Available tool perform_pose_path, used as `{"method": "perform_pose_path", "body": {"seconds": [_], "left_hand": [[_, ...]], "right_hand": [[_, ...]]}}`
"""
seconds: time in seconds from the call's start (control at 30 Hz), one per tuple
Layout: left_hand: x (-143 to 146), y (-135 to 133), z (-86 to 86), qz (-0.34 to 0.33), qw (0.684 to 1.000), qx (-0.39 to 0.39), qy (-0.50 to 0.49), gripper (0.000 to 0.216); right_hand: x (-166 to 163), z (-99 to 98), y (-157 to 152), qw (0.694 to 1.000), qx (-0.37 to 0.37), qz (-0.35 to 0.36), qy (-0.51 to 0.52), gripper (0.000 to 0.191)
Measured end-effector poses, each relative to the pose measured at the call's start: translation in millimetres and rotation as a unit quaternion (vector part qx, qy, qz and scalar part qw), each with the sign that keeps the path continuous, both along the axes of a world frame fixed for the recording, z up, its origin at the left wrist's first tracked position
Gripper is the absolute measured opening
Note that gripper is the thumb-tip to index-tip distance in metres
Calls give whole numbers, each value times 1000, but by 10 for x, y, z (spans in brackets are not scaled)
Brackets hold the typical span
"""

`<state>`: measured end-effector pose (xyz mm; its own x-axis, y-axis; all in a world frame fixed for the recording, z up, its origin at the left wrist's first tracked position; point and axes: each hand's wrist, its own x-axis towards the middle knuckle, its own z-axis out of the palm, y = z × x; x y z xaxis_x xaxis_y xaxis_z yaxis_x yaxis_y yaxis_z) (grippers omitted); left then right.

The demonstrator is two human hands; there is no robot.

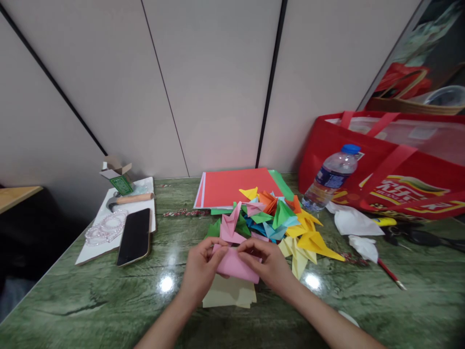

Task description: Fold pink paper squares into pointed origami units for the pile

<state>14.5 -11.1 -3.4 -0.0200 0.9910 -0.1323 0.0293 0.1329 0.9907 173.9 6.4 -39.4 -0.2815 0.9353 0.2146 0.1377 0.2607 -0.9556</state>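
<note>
My left hand (201, 267) and my right hand (269, 264) both pinch a pink sheet of paper (236, 265), partly folded, just above the green marble table (90, 300). Under it lies a small stack of pale yellow sheets (228, 294). Right behind the hands sits a heap of folded paper figures (276, 220) in pink, green, blue, orange and yellow. A stack of red and green paper sheets (234, 186) lies flat further back by the wall.
A black phone (134, 236), bead bracelets (105, 228), a hammer (129, 198) and a small open carton (118, 177) rest on a white board at left. At right: a water bottle (332, 177), a red bag (392, 165), crumpled tissues (354, 223), a brush (390, 274).
</note>
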Motion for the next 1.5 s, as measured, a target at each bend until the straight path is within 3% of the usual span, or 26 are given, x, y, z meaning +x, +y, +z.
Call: {"method": "perform_pose_path", "body": {"seconds": [0.23, 0.5, 0.63, 0.8, 1.13, 1.5], "left_hand": [[-33, 27, 10, -18, 1000, 17, 6, 16], [-81, 68, 11, -45, 999, -16, 23, 21], [-48, 52, -13, -2, 998, -38, -49, 37], [13, 11, -58, -64, 990, -83, -95, 41], [24, 12, -88, -36, 993, -71, -82, 31], [-45, 64, 3, 9, 993, -52, -102, 23]], "right_hand": [[16, 42, 17, 999, 10, 26, -16, 8], [10, 46, 15, 995, 16, 94, 23, 13], [-2, 40, 15, 999, 24, 29, 37, 12], [8, 42, 20, 997, 37, -56, 38, 11], [7, 52, 6, 997, 20, -60, 40, 10], [1, 70, 5, 997, 2, -57, 42, 10]]}}
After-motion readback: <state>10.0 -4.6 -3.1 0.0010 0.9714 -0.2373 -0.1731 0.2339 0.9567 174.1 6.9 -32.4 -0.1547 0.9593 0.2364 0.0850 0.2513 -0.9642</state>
